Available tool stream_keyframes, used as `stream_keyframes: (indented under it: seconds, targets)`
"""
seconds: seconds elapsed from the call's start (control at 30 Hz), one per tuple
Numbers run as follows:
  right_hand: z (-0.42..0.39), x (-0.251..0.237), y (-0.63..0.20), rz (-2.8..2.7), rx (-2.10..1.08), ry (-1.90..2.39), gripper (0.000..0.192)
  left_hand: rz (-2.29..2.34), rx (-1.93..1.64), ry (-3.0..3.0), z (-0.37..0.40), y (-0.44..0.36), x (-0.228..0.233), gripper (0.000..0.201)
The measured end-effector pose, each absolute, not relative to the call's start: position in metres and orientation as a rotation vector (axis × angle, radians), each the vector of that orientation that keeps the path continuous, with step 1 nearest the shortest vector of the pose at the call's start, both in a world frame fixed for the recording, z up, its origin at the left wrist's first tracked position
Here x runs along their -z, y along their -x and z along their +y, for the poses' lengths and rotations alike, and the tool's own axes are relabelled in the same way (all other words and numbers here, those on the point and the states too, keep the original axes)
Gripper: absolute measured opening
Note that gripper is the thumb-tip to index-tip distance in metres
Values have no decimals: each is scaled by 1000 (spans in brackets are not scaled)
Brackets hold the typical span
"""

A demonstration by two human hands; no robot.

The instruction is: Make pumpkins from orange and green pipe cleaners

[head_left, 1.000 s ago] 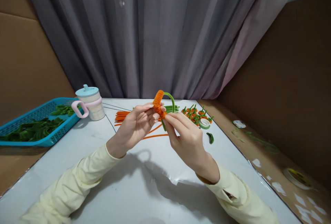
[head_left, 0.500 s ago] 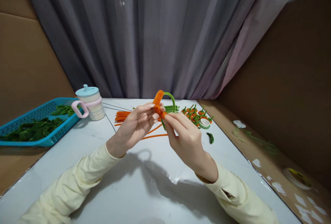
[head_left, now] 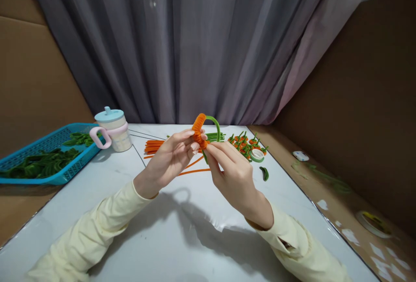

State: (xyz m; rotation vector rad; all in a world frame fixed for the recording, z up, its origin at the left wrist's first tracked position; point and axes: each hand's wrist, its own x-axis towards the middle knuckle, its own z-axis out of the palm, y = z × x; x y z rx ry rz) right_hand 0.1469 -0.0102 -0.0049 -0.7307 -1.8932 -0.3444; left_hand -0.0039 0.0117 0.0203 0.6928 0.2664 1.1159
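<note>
Raised above the table, an orange pipe cleaner coil (head_left: 199,125) is wound along a green pipe cleaner (head_left: 215,121) that bends in a loop to the right. My left hand (head_left: 173,156) pinches the coil between thumb and fingers. At the coil's lower end, the thumb and forefinger of my right hand (head_left: 232,171) are closed on the orange pipe cleaner; the exact spot they grip is partly hidden. Behind my hands lie a bundle of orange pipe cleaners (head_left: 153,146), loose orange strands (head_left: 195,171) and green pipe cleaners (head_left: 216,136).
At the left, a blue basket (head_left: 61,178) holds green leaf-like pieces beside a lidded cup (head_left: 113,130). Several small orange and green pieces (head_left: 243,141), a tape roll (head_left: 257,155) and a green curl (head_left: 264,173) lie right. Another tape roll (head_left: 365,226) and paper scraps sit on cardboard.
</note>
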Motion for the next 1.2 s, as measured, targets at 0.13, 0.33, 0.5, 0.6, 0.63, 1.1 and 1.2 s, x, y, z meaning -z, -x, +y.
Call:
stream_keyframes:
  seconds: [0.13, 0.33, 0.5, 0.6, 0.63, 1.1, 1.2]
  targets:
    - [-10, 6, -146, -1894, 353, 734, 18, 276, -1126, -723, 12, 3, -20, 15]
    - [-8, 7, -146, -1892, 369, 728, 18, 290, -1133, -741, 15, 3, -20, 11]
    - [-8, 9, -143, -1860, 317, 716, 20, 271, -1125, -698, 13, 0, -19, 12]
    - [-6, 9, -143, -1824, 289, 680, 19, 237, -1127, -682, 13, -1, -17, 14]
    - [-4, 8, -144, -1815, 281, 668, 19, 232, -1130, -677, 13, -1, -17, 15]
    - [7, 3, -153, -1877, 154, 641, 16, 273, -1177, -700, 11, -2, -17, 17]
    - [7, 2, -154, -1875, 154, 650, 16, 295, -1183, -722, 10, -2, -17, 17]
